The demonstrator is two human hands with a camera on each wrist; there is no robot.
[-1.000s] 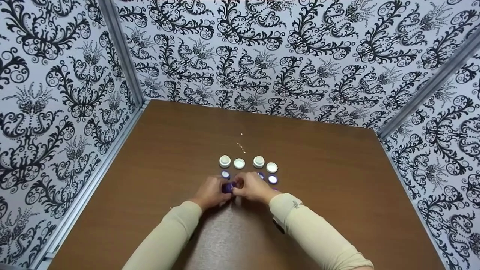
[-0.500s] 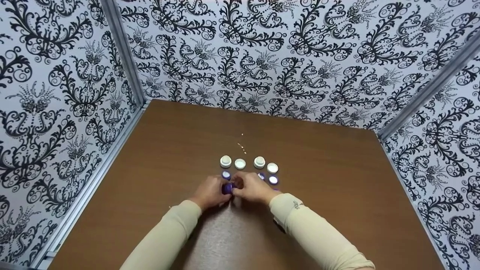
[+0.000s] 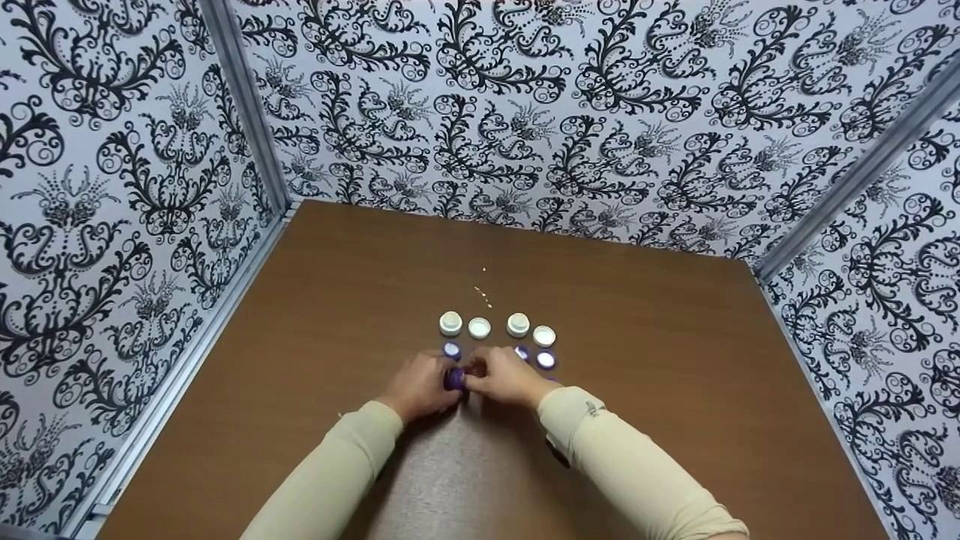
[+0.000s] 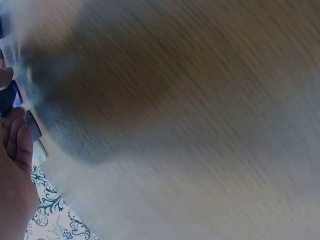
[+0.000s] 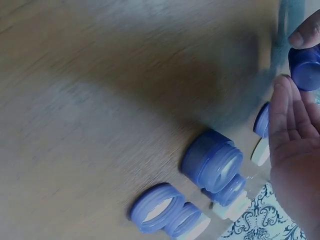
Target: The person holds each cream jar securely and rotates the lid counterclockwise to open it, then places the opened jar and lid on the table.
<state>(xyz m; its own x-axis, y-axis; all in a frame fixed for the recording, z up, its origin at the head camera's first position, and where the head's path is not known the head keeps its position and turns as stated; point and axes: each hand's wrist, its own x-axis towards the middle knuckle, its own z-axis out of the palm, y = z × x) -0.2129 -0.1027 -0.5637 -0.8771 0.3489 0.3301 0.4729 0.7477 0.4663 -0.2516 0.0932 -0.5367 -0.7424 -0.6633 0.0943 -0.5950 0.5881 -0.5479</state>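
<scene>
A small purple screw-top jar (image 3: 454,378) is between both hands over the middle of the table. My left hand (image 3: 422,384) grips it from the left, with thumb and curled fingers around it; the left wrist view catches this dark jar (image 4: 7,98) only at its edge. From the right, my right hand (image 3: 508,377) pinches it, thumb above and fingers below the purple jar (image 5: 305,70) in the right wrist view. Just beyond the hands lie a small purple-rimmed piece (image 3: 451,349), a white jar (image 3: 450,324) and a white lid (image 3: 479,328).
Right of the hands stand a second white jar (image 3: 517,324), another white lid (image 3: 544,336) and a purple lid (image 3: 546,360). A larger open purple jar (image 5: 210,160) and a purple ring-like lid (image 5: 157,207) sit beside the right hand. White crumbs (image 3: 484,296) lie farther back, before the patterned wall (image 3: 495,112).
Both hands stay in nearly the same place. The purple jar has turned and shifted very slightly left between them, and the right fingers have altered a little around it.
</scene>
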